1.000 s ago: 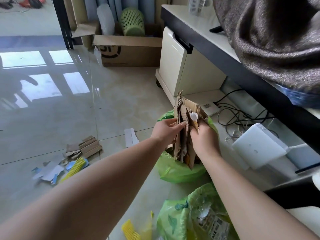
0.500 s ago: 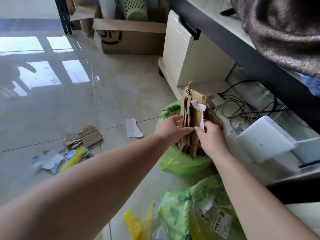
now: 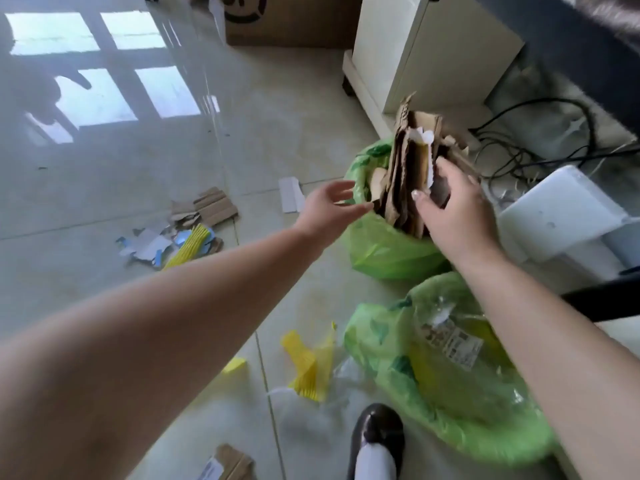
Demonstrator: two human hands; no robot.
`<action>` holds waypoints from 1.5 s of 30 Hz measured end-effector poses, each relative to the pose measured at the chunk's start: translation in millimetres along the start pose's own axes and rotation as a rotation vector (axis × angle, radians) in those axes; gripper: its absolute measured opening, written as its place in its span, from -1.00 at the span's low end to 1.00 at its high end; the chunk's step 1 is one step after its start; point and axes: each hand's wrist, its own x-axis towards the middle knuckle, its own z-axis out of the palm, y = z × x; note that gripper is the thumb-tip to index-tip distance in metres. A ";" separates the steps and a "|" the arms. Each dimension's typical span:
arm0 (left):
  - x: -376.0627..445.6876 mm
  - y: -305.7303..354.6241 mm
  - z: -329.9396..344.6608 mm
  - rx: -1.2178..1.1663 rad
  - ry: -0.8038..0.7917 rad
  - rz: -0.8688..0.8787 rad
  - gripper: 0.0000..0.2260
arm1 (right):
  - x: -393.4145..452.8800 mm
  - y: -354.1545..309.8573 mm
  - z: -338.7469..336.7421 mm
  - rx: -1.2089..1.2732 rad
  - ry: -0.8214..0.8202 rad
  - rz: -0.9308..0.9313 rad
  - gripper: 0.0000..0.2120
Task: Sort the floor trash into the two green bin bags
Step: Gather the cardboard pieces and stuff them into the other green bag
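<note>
A bundle of torn cardboard pieces (image 3: 408, 168) stands upright in the mouth of the far green bin bag (image 3: 388, 251). My right hand (image 3: 450, 209) grips the bundle's right side, thumb in front. Just left of the bag, my left hand (image 3: 325, 206) hovers with relaxed fingers and holds nothing. The near green bin bag (image 3: 450, 375) lies below my right forearm with clear plastic and a labelled wrapper inside. On the floor to the left lie cardboard scraps (image 3: 211, 209), blue and white paper scraps (image 3: 149, 244), a yellow ribbed piece (image 3: 190, 244) and a white paper strip (image 3: 289, 194).
Yellow plastic (image 3: 308, 362) and clear film (image 3: 311, 410) lie beside my shoe (image 3: 377, 441), with a cardboard piece (image 3: 225, 465) at the bottom edge. A white cabinet (image 3: 415, 46), cables (image 3: 519, 150) and a white device (image 3: 561, 209) crowd the right. A cardboard box (image 3: 287, 19) stands at the back.
My left hand has let go of the cardboard bundle and drawn off to the left, now open. The right hand stays on the bundle. The camera has tilted down.
</note>
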 end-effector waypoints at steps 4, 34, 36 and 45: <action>-58.4 -43.9 -54.3 0.001 0.114 -0.093 -0.57 | -37.0 -27.1 -1.7 -0.100 -0.051 -0.244 -0.52; -336.0 -315.3 -116.8 0.978 -0.068 -0.507 -0.45 | -355.3 -16.5 256.5 -0.747 -0.928 -0.748 -0.56; -327.1 -319.3 -122.5 0.947 -0.053 -0.469 -0.60 | -353.5 -15.1 263.2 -0.721 -0.845 -0.846 -0.67; -222.4 -267.6 -177.9 0.607 0.162 -0.190 -0.66 | -273.1 -31.3 258.8 -0.275 -1.014 -0.085 -0.76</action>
